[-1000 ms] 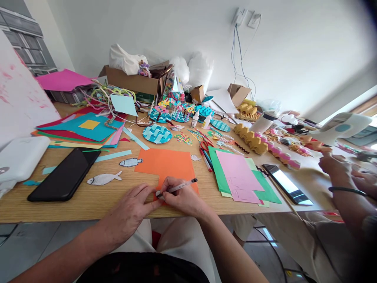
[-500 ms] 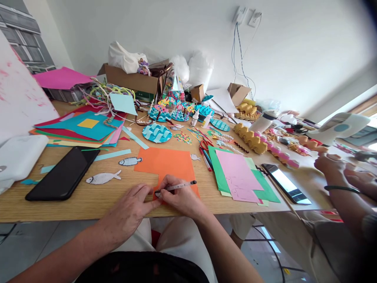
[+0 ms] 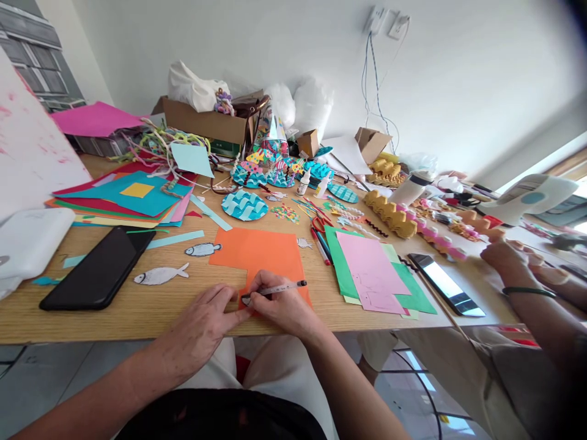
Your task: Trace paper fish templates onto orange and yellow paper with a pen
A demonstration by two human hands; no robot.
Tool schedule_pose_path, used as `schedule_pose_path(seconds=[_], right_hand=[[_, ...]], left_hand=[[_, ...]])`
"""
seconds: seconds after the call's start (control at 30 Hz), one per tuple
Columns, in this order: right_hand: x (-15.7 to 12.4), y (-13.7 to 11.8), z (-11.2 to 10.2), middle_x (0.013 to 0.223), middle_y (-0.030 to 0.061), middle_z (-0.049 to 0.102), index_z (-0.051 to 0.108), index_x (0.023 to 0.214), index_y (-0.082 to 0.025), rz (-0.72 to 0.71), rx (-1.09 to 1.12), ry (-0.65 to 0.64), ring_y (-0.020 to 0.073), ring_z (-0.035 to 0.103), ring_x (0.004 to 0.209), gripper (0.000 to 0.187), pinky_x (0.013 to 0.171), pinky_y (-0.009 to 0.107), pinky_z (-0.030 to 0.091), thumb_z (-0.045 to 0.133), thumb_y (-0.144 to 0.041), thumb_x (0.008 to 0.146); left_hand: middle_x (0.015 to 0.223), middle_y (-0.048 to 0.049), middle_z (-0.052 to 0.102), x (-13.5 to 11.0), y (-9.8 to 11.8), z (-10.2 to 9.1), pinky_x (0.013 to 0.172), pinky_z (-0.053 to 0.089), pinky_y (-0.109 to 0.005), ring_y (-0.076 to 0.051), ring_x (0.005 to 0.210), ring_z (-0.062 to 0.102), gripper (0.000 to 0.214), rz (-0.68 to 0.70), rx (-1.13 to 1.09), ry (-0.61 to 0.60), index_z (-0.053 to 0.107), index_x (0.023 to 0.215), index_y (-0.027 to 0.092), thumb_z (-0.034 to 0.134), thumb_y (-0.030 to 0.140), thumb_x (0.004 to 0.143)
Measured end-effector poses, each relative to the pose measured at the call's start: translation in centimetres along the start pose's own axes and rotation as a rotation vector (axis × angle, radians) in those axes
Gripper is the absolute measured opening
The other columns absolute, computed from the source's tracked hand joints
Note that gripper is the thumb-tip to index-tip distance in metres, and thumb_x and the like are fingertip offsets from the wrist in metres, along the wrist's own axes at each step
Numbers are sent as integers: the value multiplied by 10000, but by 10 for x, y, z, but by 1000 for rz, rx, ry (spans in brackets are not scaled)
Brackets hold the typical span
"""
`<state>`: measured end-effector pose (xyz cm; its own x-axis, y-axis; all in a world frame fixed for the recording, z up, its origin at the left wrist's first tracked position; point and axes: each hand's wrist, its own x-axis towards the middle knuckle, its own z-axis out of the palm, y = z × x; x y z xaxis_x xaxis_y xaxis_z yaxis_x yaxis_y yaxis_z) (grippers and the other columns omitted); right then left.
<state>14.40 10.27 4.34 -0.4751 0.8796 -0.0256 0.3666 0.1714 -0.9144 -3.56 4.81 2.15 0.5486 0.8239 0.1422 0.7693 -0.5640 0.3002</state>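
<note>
The right hand (image 3: pixel 284 308) grips a pen (image 3: pixel 275 289) between thumb and fingers, tip down on the near corner of an orange sheet (image 3: pixel 259 250) at the front edge of a wooden table (image 3: pixel 137 313). The left hand (image 3: pixel 204 324) lies beside it, holding nothing, fingers loose and fingertips pressing the sheet's near edge, just touching the right hand. The pen lies nearly flat, its cap end pointing right.

In the head view, a black phone (image 3: pixel 98 269) lies face up to the left of the hands, near a cut-out paper fish (image 3: pixel 160 276) and a smaller fish (image 3: pixel 202 249) just beside the orange sheet. A white case (image 3: pixel 32 239) sits at the far left edge. Behind them is a stack of coloured paper (image 3: pixel 131 198), and beyond that a cardboard box (image 3: pixel 206 125) against the wall. A round blue wave-patterned disc (image 3: pixel 244 206) lies just behind the orange sheet.

To the right, a pink sheet (image 3: pixel 369 269) rests on green paper (image 3: pixel 338 260), with a second phone (image 3: pixel 444 284), its screen lit, near it. At the far right, another person's hand (image 3: pixel 504 256) rests on the table, a dark band on the wrist.
</note>
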Motion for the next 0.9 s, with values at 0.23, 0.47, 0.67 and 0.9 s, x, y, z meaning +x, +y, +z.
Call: schedule_pose_path(seconds=[0.23,0.47,0.67,0.9], right_hand=[[0,5,-4,586,-68,514,525,669,-190,1,13,-70,77,434,537,101,480,184,294,538,-92,690],[2,2,-12,572,-70,483,523,659,-180,22,20,-163,76,406,544,74,482,185,283,573,-152,705],[3,3,-12,595,-66,493,531,678,-184,-12,10,-150,82,418,567,62,496,188,293,566,-153,719],[2,6,-5,640,-51,553,530,702,-192,-34,1,-87,90,471,588,95,527,192,337,521,-98,705]], left_hand=[[1049,-24,534,0,0,-2,895,436,-358,-220,1019,481,447,7,-7,-3,557,1227,364,410,122,882],[1085,-29,515,-2,-5,3,892,439,-376,-221,1011,477,475,28,-20,15,524,1262,370,371,116,892],[1076,-30,527,-2,-3,3,896,441,-374,-221,1012,486,447,26,0,38,546,1236,363,382,125,896],[1052,-33,533,1,-1,1,900,437,-379,-222,1020,491,416,2,4,1,581,1194,335,396,118,891]])
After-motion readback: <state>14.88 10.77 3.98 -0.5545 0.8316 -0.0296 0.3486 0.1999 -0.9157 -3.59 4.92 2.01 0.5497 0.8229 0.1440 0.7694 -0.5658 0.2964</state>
